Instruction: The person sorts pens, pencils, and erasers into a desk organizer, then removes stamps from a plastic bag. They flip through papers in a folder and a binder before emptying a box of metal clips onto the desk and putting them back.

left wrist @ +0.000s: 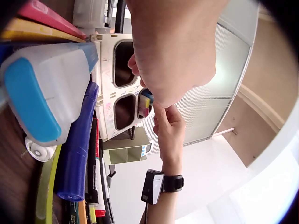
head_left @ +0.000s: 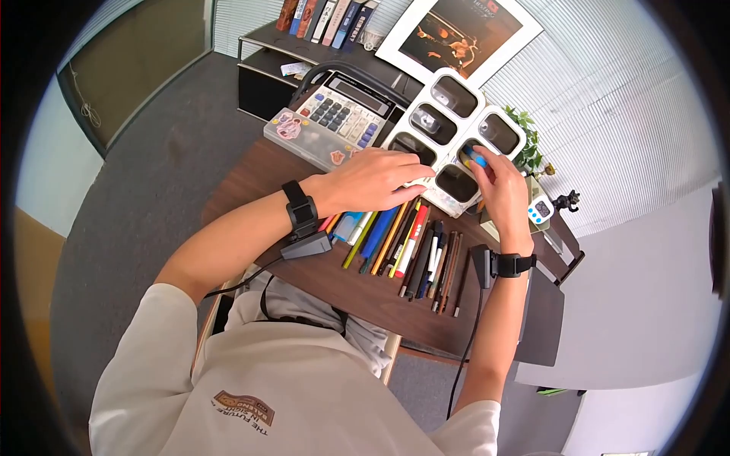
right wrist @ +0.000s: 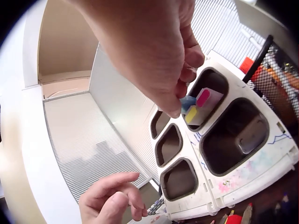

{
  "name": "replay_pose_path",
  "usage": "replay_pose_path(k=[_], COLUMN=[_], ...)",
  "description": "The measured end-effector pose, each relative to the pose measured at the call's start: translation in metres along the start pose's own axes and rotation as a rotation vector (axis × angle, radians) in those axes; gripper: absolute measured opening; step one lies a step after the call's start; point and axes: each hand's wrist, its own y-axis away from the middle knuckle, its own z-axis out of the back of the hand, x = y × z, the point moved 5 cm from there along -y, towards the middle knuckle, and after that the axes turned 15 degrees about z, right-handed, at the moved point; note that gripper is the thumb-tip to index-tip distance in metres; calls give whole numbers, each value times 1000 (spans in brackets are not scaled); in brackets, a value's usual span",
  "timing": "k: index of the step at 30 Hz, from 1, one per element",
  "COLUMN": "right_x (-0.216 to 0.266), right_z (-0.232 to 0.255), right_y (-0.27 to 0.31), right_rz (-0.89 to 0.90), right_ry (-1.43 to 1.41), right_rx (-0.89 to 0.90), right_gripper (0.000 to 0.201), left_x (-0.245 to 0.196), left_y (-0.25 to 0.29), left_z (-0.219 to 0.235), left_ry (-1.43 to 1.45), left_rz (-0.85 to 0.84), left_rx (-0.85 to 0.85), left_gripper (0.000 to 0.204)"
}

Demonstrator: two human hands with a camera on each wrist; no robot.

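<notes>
A white organizer [head_left: 449, 140] with several dark-lined compartments leans at the back of the desk. My right hand [head_left: 502, 190] is over one of its right-hand compartments and pinches small pieces with coloured ends [right wrist: 203, 98]. Blue, yellow and pink show on them; their kind is too small to tell. Their lower ends reach inside the compartment opening. My left hand [head_left: 376, 178] is by the organizer's lower left edge, fingers loosely bent, with nothing seen between them. Below it a row of pens and pencils [head_left: 395, 243] lies on the desk, with a blue marker [left wrist: 77, 144] among them.
To the left stands a calculator [head_left: 346, 114] behind a clear sticker-covered case [head_left: 304, 140]. A mesh holder [right wrist: 280, 88] is beside the organizer. A small white timer [head_left: 540, 210], a dark figurine [head_left: 567, 201] and a plant [head_left: 528, 140] stand at the right.
</notes>
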Motion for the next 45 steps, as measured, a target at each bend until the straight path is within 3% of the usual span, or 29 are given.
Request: replay_pose_path(k=[7, 13, 17, 19, 20, 22, 30, 37, 39, 41, 43, 45], right_x=[-8, -2, -9, -12, -8, -4, 13, 11, 4, 3, 4, 4], right_z=[-7, 13, 22, 11, 12, -3, -23, -22, -14, -9, 7, 9], right_y=[-2, 18, 63, 97, 107, 137, 143, 135, 120, 99, 70, 52], right_rz=[-37, -72, -267, -667, -668, -843, -760, -750, -559, -519, -212, -155], right_ry=[16, -31, -1, -198, -198, -436, -707, -688, -561, -452, -193, -134], right_rx=[29, -54, 139, 515, 514, 608, 526, 543, 344, 264, -87, -145], right_gripper=[34, 28, 29, 27, 27, 22, 15, 14, 12, 12, 16, 19], left_x=[1, 3, 3, 4, 4, 4, 5, 4, 4, 4, 2, 2], left_y=[0, 0, 0, 0, 0, 0, -1, -2, -2, -2, -2, -4], left_z=[-2, -3, -3, -5, -5, -4, -6, -6, -7, -7, -5, -5], left_ry=[-8, -8, -16, -16, -15, -9, -17, 0, -3, 3, 0, -5], left_rz=[1, -7, -3, -10, -11, -5, 73, 82, 80, 93, 99, 106], left_rx=[7, 19, 24, 10, 10, 14, 97, 118, 124, 122, 138, 149], left_gripper=[22, 21, 20, 19, 19, 18, 20, 21, 21, 21, 21, 21])
